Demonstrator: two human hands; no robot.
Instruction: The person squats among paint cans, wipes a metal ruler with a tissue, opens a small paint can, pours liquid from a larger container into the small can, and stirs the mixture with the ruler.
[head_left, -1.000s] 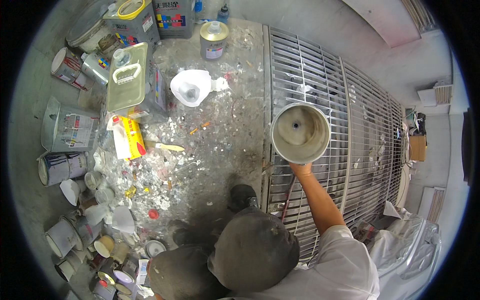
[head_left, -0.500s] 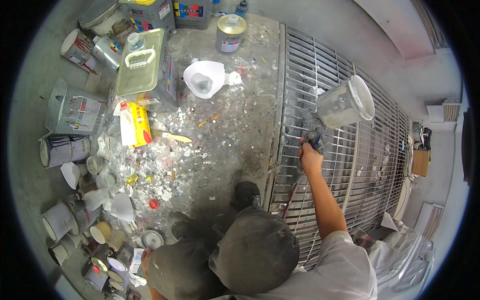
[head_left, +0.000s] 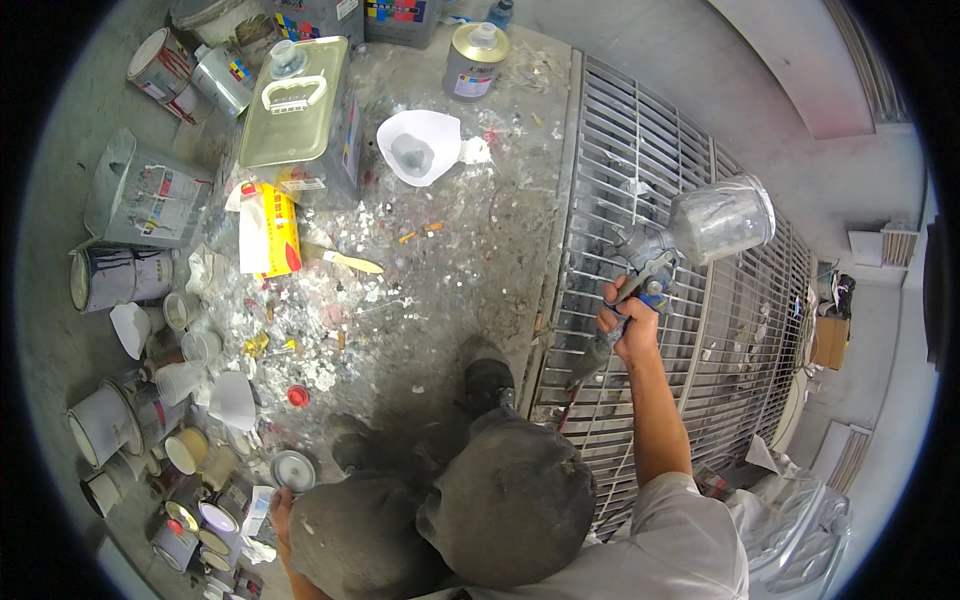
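Observation:
My right hand (head_left: 635, 325) is closed around the handle of a paint spray gun (head_left: 655, 275) above the metal floor grating. A cloudy cup (head_left: 722, 220) on the gun lies tilted over to the right, smeared grey. From the handle's lower end a hose (head_left: 568, 405) drops toward the grating. Down beside my left knee is my left hand (head_left: 281, 512), partly covered by the leg, its fingers too hidden to read. Just beyond that hand lies a round metal lid (head_left: 292, 469) on the floor.
A large rectangular can (head_left: 295, 105), a yellow packet (head_left: 270, 230), a brush (head_left: 345, 261), a white paper cone (head_left: 420, 148) and a small round can (head_left: 475, 62) occupy the paint-spattered floor. Several tins and cups crowd the left wall. Plastic sheeting (head_left: 795, 525) lies behind at right.
My right hand has turned the spray gun, so its body now shows and the cup has swung right and tips sideways. The view has shifted slightly; my left hand stays beside the knee.

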